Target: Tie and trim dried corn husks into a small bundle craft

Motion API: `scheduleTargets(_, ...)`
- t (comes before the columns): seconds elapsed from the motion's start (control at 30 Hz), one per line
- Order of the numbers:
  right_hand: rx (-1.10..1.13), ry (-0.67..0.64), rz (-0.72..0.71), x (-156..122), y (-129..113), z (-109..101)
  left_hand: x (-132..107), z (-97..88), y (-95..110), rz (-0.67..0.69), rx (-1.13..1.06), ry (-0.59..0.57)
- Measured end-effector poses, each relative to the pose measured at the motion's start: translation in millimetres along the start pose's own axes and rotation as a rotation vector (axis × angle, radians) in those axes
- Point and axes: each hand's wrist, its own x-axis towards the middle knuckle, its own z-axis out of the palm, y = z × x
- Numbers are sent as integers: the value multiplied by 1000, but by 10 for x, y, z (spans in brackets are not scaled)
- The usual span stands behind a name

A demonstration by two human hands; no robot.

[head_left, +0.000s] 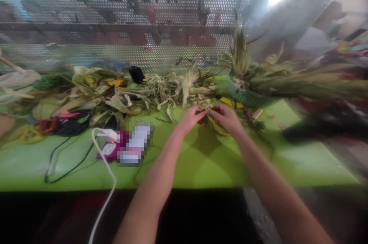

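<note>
Both hands are stretched out over the green table (pixel 161 177), pinching close together near the husk pile. My left hand (pixel 190 118) is closed, its fingertips on a small tuft of pale dry husk strands (pixel 206 107). From the other side my right hand (pixel 228 118) grips the same tuft between thumb and fingers. Blur hides the tuft's exact shape. Under the right hand lies a curved yellow loop (pixel 220 128), partly covered. Just behind the hands are dry corn husks (pixel 188 85) and scattered shreds.
Leafy husks (pixel 83 83) heap at the left, near red and yellow loops (pixel 47 126). A phone (pixel 136 142) and a magenta pouch (pixel 107 151) with a white cable (pixel 112 188) lie left. A green basket (pixel 247 94) with long stalks stands right. Perforated metal (pixel 172 14) rises behind.
</note>
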Motion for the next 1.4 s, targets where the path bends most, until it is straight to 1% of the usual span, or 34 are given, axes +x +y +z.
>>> scheduleTargets(0.07,59,30,-14,8,9,-4,-4,23,-8,14,0,-65)
scheduleTargets(0.13,48,47,-31,13,21,-11,-10,40,-9,19,5,-113)
scheduleTargets(0.23,19,79,-49,16,31,-19,-14,46,-18,23,10,-146)
scheduleTargets(0.37,86,98,-40,24,38,-15,-7,33,-46,20,46,-177)
scheduleTargets(0.43,91,107,-33,26,35,-12,-4,28,-50,1,36,-177)
scheduleTargets(0.53,37,102,-48,23,20,-13,1,21,-42,-17,33,-133)
scheduleTargets(0.63,-17,61,-65,14,0,-21,17,13,-41,-7,57,-104)
scheduleTargets(0.73,-20,21,-53,9,-11,-31,36,6,-56,16,68,-84)
scheduleTargets(0.8,-19,16,-49,9,-10,-35,37,7,-62,22,70,-88)
scheduleTargets(0.9,-7,50,-39,14,6,-31,19,18,-52,10,24,-142)
scheduleTargets(0.97,44,72,-21,19,21,-25,8,24,-38,9,-24,-152)
scheduleTargets(1.03,107,80,-1,21,31,-17,9,20,-32,24,-53,-105)
scheduleTargets(1.1,145,65,34,20,33,-6,24,5,-39,49,-62,-24)
scheduleTargets(1.2,129,-40,109,14,29,17,58,-26,-71,84,-57,65)
scheduleTargets(1.3,95,-118,122,15,35,38,86,-50,-105,101,-26,76)
scheduleTargets(1.4,57,-108,83,20,55,37,97,-55,-117,105,9,80)
